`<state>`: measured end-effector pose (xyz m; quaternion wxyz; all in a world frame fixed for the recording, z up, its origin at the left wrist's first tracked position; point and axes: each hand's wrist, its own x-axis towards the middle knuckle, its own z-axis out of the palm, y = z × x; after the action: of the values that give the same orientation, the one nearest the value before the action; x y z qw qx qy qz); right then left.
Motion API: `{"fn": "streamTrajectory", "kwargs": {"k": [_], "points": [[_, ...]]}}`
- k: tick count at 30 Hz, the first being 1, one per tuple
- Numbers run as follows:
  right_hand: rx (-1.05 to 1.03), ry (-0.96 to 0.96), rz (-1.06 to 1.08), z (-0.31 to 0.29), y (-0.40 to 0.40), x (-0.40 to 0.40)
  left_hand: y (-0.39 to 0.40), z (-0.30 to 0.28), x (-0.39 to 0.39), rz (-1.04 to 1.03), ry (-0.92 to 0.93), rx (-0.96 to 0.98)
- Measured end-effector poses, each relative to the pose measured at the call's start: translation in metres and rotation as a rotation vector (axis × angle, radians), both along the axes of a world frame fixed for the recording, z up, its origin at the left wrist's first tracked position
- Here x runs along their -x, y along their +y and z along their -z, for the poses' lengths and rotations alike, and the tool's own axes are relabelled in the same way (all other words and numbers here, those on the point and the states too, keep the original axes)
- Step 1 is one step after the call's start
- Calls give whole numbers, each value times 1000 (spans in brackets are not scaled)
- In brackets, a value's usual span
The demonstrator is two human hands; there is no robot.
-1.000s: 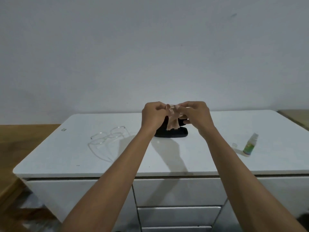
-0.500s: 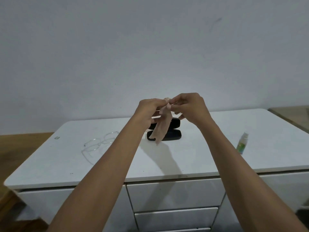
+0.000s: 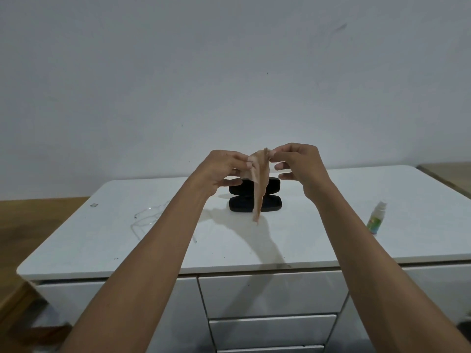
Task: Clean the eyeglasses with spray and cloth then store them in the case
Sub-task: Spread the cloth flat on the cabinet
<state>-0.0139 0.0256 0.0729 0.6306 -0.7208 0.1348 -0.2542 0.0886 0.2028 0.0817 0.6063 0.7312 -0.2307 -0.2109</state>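
Note:
A beige cloth (image 3: 260, 179) hangs in the air above the middle of the cabinet top, pinched at its upper edge by my left hand (image 3: 221, 169) and my right hand (image 3: 300, 164). Behind and below it a black glasses case (image 3: 254, 198) lies open on the top, partly covered by the cloth. Thin clear-rimmed eyeglasses (image 3: 146, 217) rest on the left of the top, partly hidden by my left forearm. A small spray bottle (image 3: 376, 217) with a green label stands at the right.
The white cabinet top (image 3: 318, 238) has drawers below its front edge. A plain wall rises right behind it. Wooden floor shows at the left, and a wooden surface (image 3: 448, 177) adjoins the far right corner.
Both hands have lifted and drawn slightly apart, and the bunched cloth has opened out and hangs longer. The camera view has tilted, showing more of the case.

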Motion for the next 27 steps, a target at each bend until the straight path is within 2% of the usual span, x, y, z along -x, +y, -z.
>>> {"fn": "streamTrajectory", "kwargs": {"k": [5, 7, 13, 22, 27], "points": [[73, -12, 50, 7, -4, -2, 10, 4, -6, -134, -378, -214], [123, -8, 73, 10, -5, -5, 12, 6, -8, -183, -463, -272], [248, 35, 116, 19, -8, -12, 15, 12, -17, -253, -469, -232], [179, 52, 118, 31, -12, -23, 17, 25, -28, -287, -439, -75], [121, 89, 61, 39, -16, -20, 26, 32, -32, -190, -456, -101]]}}
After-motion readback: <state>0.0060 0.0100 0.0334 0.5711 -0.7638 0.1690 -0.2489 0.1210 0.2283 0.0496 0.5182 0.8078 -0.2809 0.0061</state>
